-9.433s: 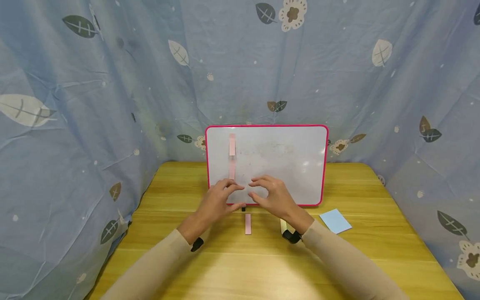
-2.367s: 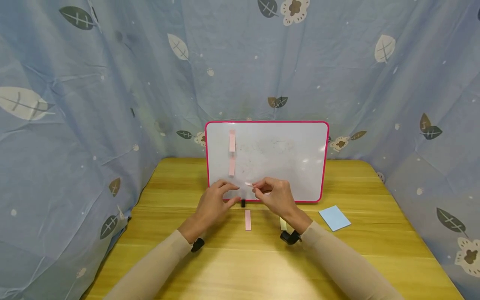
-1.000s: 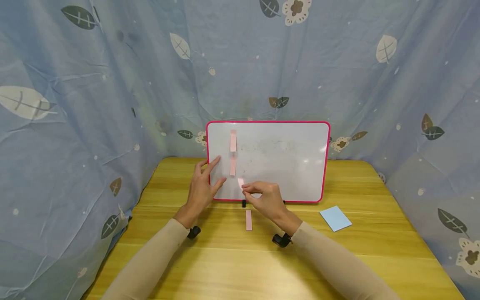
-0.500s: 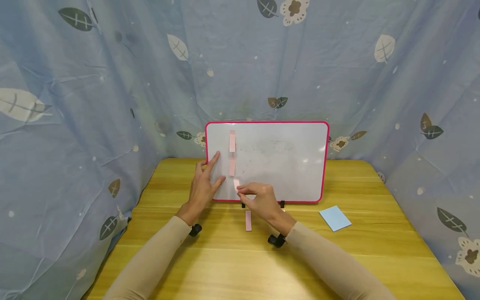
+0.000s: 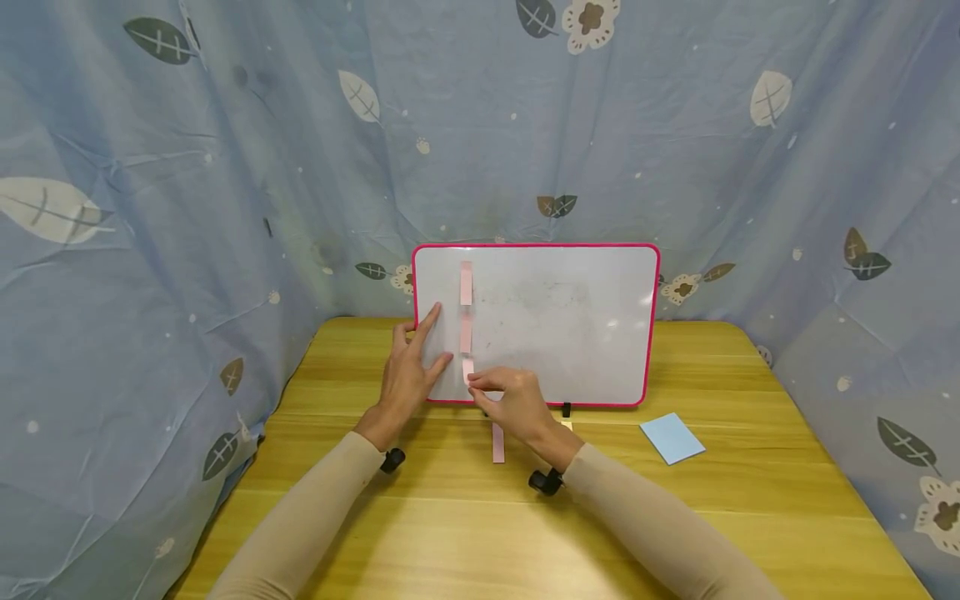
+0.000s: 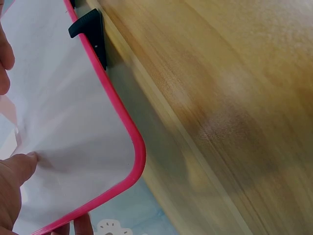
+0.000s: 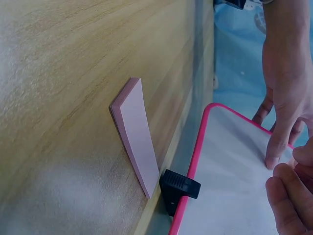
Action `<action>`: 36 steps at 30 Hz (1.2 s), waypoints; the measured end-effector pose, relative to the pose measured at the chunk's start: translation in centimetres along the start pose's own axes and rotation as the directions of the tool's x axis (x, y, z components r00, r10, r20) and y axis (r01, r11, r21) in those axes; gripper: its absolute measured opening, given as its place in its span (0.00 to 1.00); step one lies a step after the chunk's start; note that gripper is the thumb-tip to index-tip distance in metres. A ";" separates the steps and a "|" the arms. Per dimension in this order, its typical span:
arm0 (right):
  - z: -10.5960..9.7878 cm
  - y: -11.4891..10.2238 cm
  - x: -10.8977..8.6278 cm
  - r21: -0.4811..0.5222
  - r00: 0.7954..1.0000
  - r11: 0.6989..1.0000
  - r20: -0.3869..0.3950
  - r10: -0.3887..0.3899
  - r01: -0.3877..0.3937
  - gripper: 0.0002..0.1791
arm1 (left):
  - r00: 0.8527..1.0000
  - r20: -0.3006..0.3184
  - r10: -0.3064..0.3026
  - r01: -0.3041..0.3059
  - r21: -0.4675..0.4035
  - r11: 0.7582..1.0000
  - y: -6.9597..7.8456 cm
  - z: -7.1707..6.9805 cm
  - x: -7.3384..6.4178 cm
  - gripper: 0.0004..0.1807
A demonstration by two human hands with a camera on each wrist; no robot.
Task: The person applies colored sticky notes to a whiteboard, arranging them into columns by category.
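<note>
A whiteboard (image 5: 555, 333) with a pink rim stands upright on the table. Two pale pink sticky strips (image 5: 467, 283) are stuck in a column near its left side. Below them my right hand (image 5: 521, 404) pinches a third pink sticky strip (image 5: 468, 367) by its lower end, close to the board. My left hand (image 5: 403, 379) holds the board's left edge; in the left wrist view the thumb (image 6: 24, 164) lies on its face and fingers show behind the rim. The right wrist view shows a pink sticky-note pad (image 7: 139, 137) on the table before the board.
A blue square sticky-note pad (image 5: 672, 437) lies right of the right forearm. A bit of yellow paper (image 5: 567, 426) shows behind the right wrist. Black feet (image 7: 180, 188) support the board's lower rim. A patterned blue curtain (image 5: 480, 125) surrounds the wooden table (image 5: 465, 542).
My right hand takes up a pink strip and brings it left and slightly down, under the two stuck strips. My left hand has shifted left and up onto the board's edge.
</note>
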State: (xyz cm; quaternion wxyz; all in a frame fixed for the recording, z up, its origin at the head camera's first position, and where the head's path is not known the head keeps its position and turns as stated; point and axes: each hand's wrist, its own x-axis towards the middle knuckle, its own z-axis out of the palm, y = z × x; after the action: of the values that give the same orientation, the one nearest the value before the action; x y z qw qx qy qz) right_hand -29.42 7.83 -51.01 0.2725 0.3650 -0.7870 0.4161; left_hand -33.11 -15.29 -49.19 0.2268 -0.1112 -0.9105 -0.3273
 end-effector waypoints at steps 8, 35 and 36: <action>0.4 -0.1 0.1 -0.027 1.000 0.999 0.005 0.020 -0.020 0.03 | 1.000 0.014 -0.007 0.007 0.003 1.000 0.1 0.0 0.0 0.56; 1.0 -0.2 0.3 -0.027 0.996 0.997 0.029 0.079 -0.078 0.03 | 1.000 -0.010 -0.019 0.019 0.036 0.999 0.3 0.5 0.0 0.59; 1.1 -0.2 0.3 -0.024 0.996 0.997 0.030 0.080 -0.079 0.03 | 1.000 -0.010 -0.021 0.021 0.036 0.999 0.3 0.6 0.0 0.59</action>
State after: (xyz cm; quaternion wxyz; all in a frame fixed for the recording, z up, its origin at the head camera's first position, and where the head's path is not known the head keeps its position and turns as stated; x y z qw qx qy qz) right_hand -29.58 6.76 -51.27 0.2477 0.3367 -0.8097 0.4119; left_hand -33.18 -14.73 -49.44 0.2296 -0.0961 -0.9163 -0.3138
